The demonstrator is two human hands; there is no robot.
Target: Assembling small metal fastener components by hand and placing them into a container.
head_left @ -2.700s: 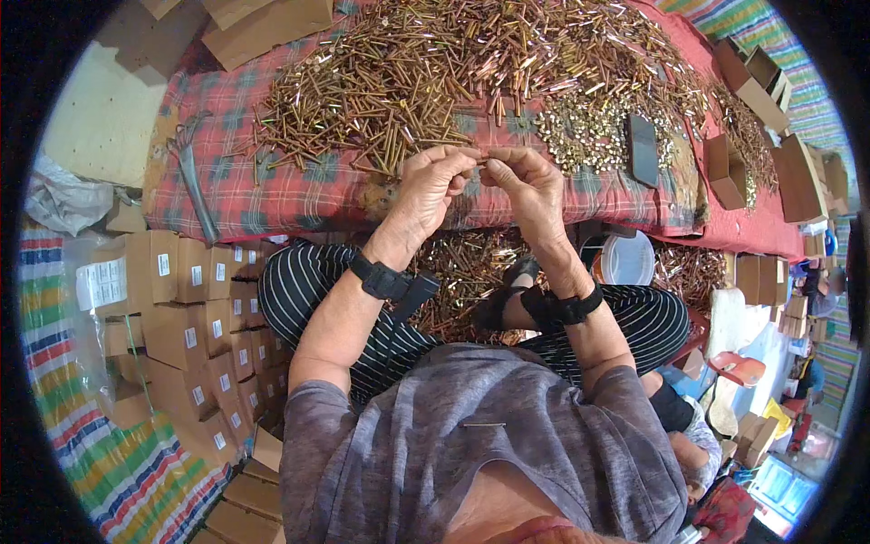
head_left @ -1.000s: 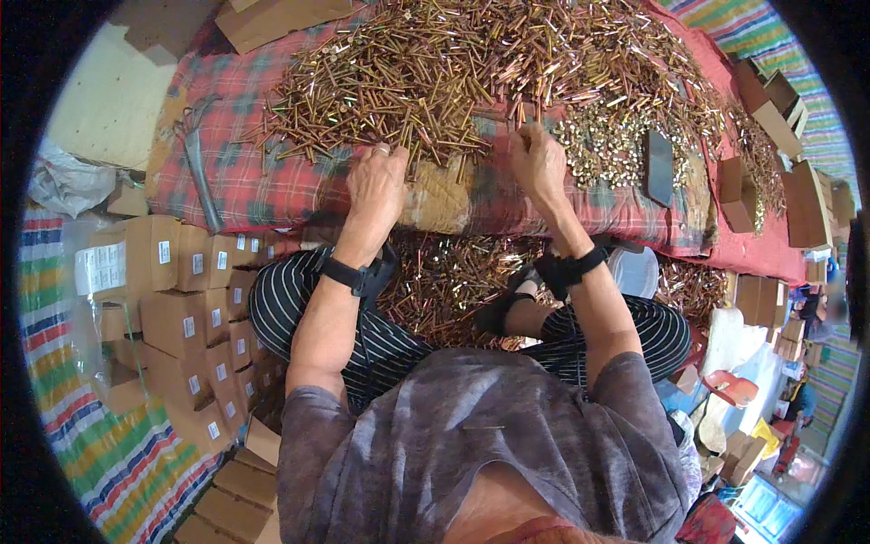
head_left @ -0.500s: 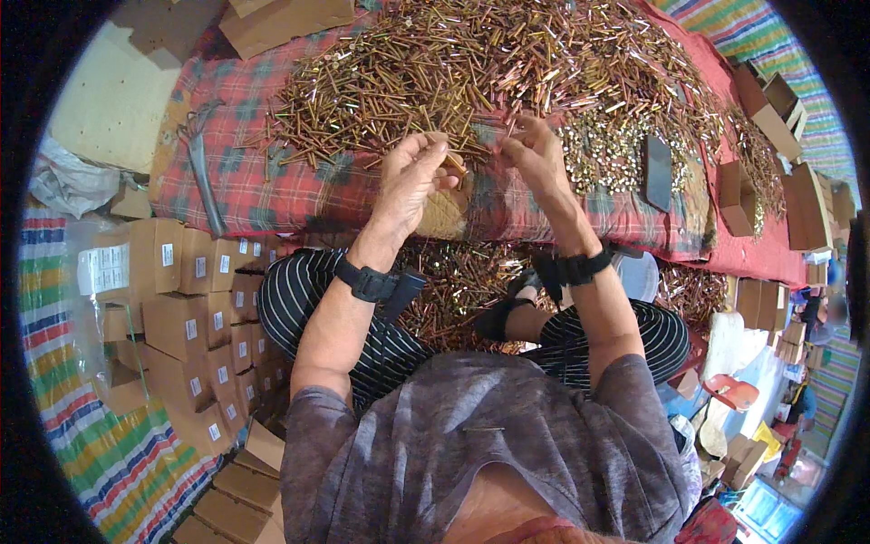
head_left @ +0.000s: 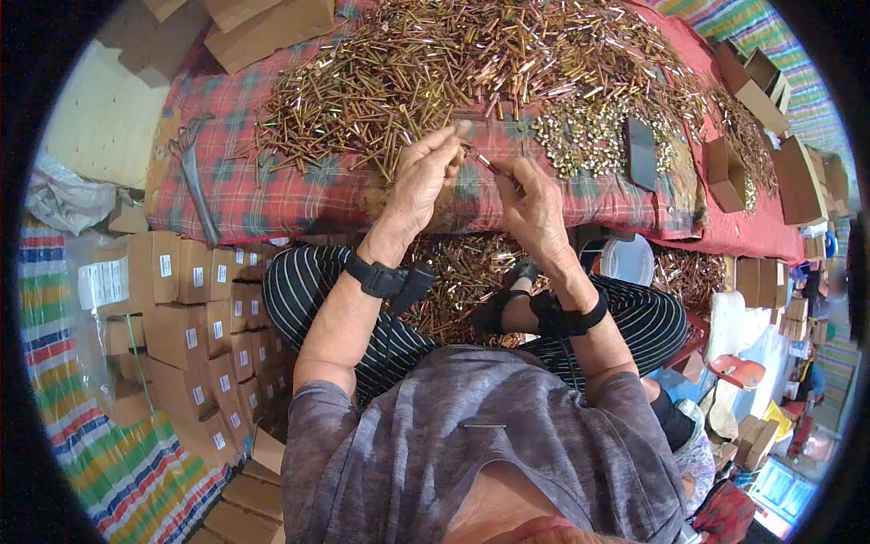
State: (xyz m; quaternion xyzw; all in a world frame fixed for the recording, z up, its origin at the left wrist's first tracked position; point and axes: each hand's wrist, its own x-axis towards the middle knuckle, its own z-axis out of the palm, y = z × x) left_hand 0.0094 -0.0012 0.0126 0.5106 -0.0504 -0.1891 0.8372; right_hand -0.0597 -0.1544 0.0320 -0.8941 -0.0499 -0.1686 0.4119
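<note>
My right hand [head_left: 536, 204] is closed in a pinch on a slim copper-coloured metal rod [head_left: 486, 163], which points up and left toward my other hand. My left hand [head_left: 424, 177] faces it with thumb and fingers pinched together. Something small shows at those left fingertips, too blurred to name. Both hands are above the near edge of a red-and-green plaid cloth [head_left: 281, 204]. Just beyond them spreads a large heap of similar metal rods [head_left: 390, 82], gold and copper in colour. Right of the hands lies a pile of small shiny gold pieces [head_left: 580, 140].
A dark flat phone-like slab [head_left: 641, 154] rests beside the small pieces. At the left of the cloth lies a grey-handled tool [head_left: 198, 190]. Stacked cardboard boxes [head_left: 186, 335] stand at lower left, with open boxes [head_left: 725, 172] at right. More rods [head_left: 444, 295] lie below, between my legs.
My right hand has come back from the heap's edge, and a rod now shows in its fingers. My left hand has shifted slightly right; the gold tube seen in it earlier is no longer clear.
</note>
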